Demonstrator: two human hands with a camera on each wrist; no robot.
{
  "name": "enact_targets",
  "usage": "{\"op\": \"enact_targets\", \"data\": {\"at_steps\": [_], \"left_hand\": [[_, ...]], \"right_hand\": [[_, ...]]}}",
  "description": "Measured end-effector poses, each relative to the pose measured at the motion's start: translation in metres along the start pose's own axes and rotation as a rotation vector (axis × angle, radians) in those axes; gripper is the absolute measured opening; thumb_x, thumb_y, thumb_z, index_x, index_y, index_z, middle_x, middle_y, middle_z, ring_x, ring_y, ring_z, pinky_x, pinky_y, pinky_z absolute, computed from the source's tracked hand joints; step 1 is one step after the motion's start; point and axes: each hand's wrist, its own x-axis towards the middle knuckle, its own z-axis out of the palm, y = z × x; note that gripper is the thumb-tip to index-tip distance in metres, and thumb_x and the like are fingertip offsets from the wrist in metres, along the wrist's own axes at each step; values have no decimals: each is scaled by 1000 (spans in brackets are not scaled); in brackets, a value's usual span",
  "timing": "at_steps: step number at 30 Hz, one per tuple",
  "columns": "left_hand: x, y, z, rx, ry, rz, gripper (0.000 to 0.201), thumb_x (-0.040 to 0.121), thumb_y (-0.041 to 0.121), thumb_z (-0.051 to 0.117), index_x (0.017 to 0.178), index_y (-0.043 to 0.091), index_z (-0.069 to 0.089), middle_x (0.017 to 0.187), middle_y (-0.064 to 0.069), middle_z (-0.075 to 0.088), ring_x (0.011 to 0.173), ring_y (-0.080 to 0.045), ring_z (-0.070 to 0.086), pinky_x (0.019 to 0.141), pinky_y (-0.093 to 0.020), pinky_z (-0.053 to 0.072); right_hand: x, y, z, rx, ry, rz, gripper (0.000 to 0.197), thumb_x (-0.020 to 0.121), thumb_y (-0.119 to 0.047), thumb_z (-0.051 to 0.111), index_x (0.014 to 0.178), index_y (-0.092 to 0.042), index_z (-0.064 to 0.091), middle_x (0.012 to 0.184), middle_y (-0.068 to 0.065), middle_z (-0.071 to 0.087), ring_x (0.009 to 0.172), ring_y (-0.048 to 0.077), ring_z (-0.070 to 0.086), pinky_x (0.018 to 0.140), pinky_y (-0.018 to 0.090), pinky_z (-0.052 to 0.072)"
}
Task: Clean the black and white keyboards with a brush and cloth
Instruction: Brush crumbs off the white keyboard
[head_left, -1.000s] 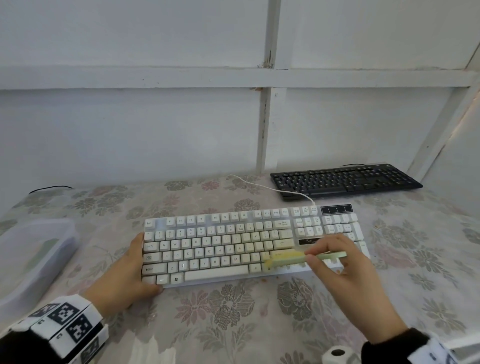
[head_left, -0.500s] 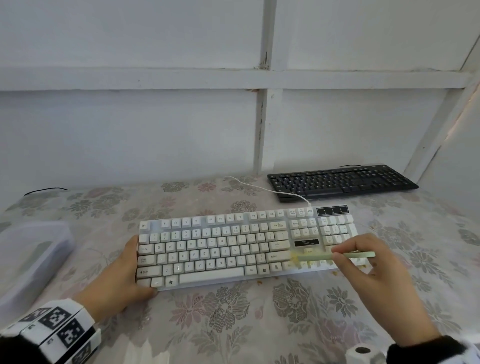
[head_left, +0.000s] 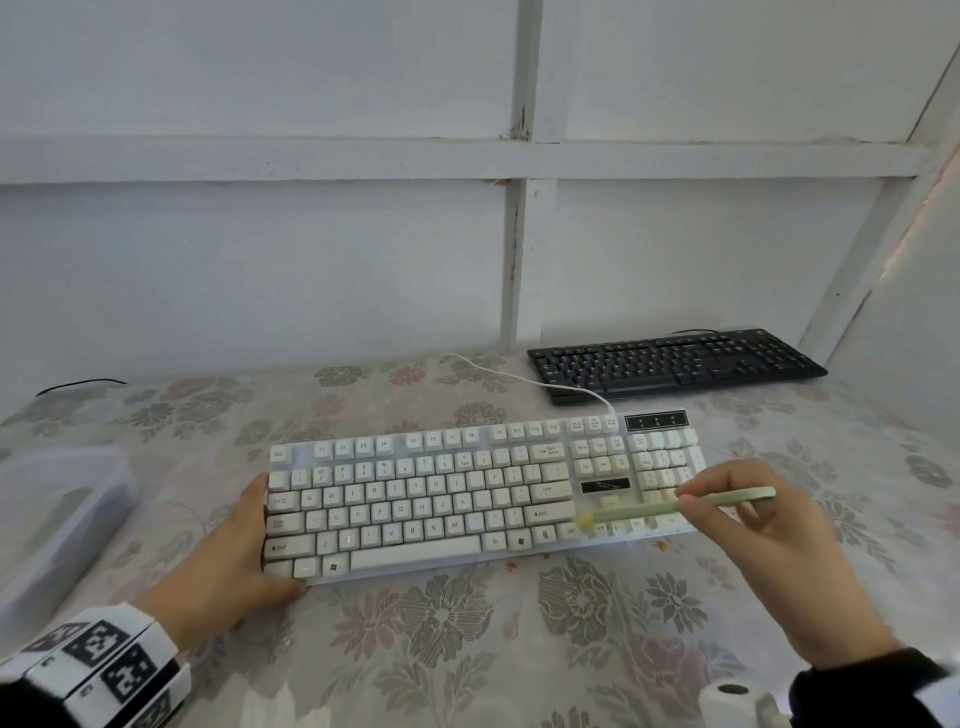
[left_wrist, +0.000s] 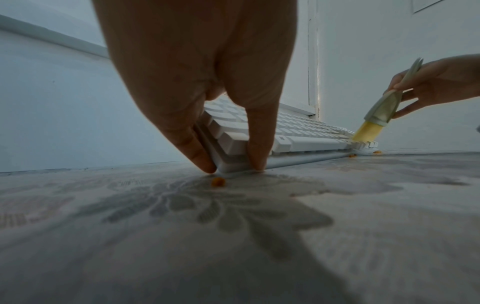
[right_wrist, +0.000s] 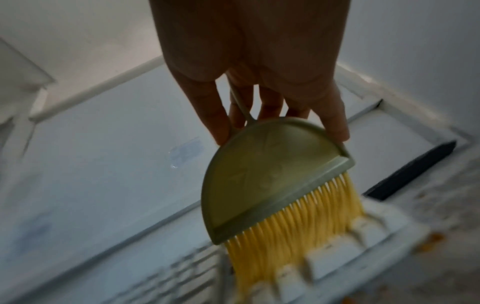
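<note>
Your right hand (head_left: 769, 540) pinches the thin green handle of the brush (right_wrist: 270, 185) between thumb and fingertips, with the yellow bristles down on the bottom row of keys near the right end of the white keyboard (head_left: 415, 499). Your left hand (head_left: 218, 566) clasps the keyboard's left end, thumb on the front edge and fingers against the side, pinning it to the tabletop (head_left: 467, 649).

The brush looks light, with a stiff plastic head and soft bristles that bend over the keycaps, so a loose pinch well up the handle should do. The keyboard is a light, rigid slab that probably slides easily on the smooth flowered cover, so brace it at the end rather than pressing on the keys.

It lies across the middle of the tabletop, near the front edge. Orange crumbs (left_wrist: 218, 182) lie on the cover just in front of it. The black keyboard (head_left: 675, 364) sits at the back right, against the wall, well apart from your hands. A clear plastic box (head_left: 57, 514) stands at the left edge.
</note>
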Motion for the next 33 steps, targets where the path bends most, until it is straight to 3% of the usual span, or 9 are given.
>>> {"op": "enact_targets", "data": {"at_steps": [4, 10, 17, 22, 25, 27, 29, 31, 33], "left_hand": [[-1, 2, 1, 20, 16, 2, 93, 66, 13, 80, 128, 39, 15, 114, 23, 48, 97, 1, 57, 64, -14, 47], [1, -3, 1, 22, 12, 23, 96, 65, 14, 80, 129, 42, 14, 120, 26, 43, 101, 5, 54, 74, -9, 43], [2, -6, 1, 39, -18, 12, 95, 66, 17, 78, 133, 40, 15, 122, 22, 46, 103, 3, 53, 78, -13, 44], [1, -9, -3, 43, -49, 25, 102, 53, 40, 71, 138, 40, 14, 125, 17, 49, 106, -2, 56, 83, -27, 53], [1, -7, -3, 47, -75, 26, 100, 63, 28, 74, 140, 38, 11, 124, 15, 49, 100, -5, 58, 59, -20, 51], [2, -9, -3, 43, -74, 47, 101, 58, 37, 71, 140, 39, 11, 126, 17, 49, 104, -3, 57, 72, -22, 53], [3, -12, -4, 41, -70, 63, 100, 54, 43, 66, 139, 40, 12, 126, 18, 49, 107, -2, 56, 81, -24, 52], [3, -13, -4, 42, -68, 76, 100, 56, 42, 67, 139, 39, 12, 125, 17, 48, 107, -4, 56, 76, -22, 52], [5, -15, -3, 16, -58, 119, 99, 58, 45, 73, 138, 39, 15, 127, 20, 47, 112, -1, 54, 87, -26, 51]], "right_hand": [[11, 14, -21, -110, 99, 2, 23, 81, -6, 69, 81, -29, 65, 84, -12, 64, 78, 3, 58, 70, 13, 43], [8, 9, -25, -131, 53, -43, 21, 81, -6, 68, 80, -27, 65, 87, -8, 62, 84, 7, 58, 77, 21, 44], [13, 14, -47, -357, 121, -93, 35, 79, -4, 70, 76, -38, 62, 92, -18, 59, 82, -7, 53, 67, -2, 34], [6, -2, -43, -242, 207, -177, 27, 79, -16, 68, 74, -42, 62, 87, -17, 60, 85, 2, 56, 77, 13, 42], [-9, -34, -17, -112, 135, -203, 10, 77, -25, 67, 75, -34, 65, 87, -11, 63, 82, 3, 58, 70, 10, 45], [-23, -54, 16, -75, 19, -209, 7, 79, -32, 72, 78, -33, 65, 89, -13, 63, 79, -1, 59, 63, 5, 44], [-35, -63, 58, -63, -103, -238, 12, 76, -43, 67, 84, -35, 64, 92, -15, 62, 83, -1, 60, 71, 8, 46], [-47, -63, 103, -95, -217, -273, 19, 75, -48, 55, 91, -41, 59, 95, -18, 59, 90, 2, 58, 81, 19, 48], [-59, -62, 146, -142, -298, -329, 19, 76, -47, 50, 93, -42, 55, 93, -19, 55, 92, 1, 52, 85, 34, 46]]}}
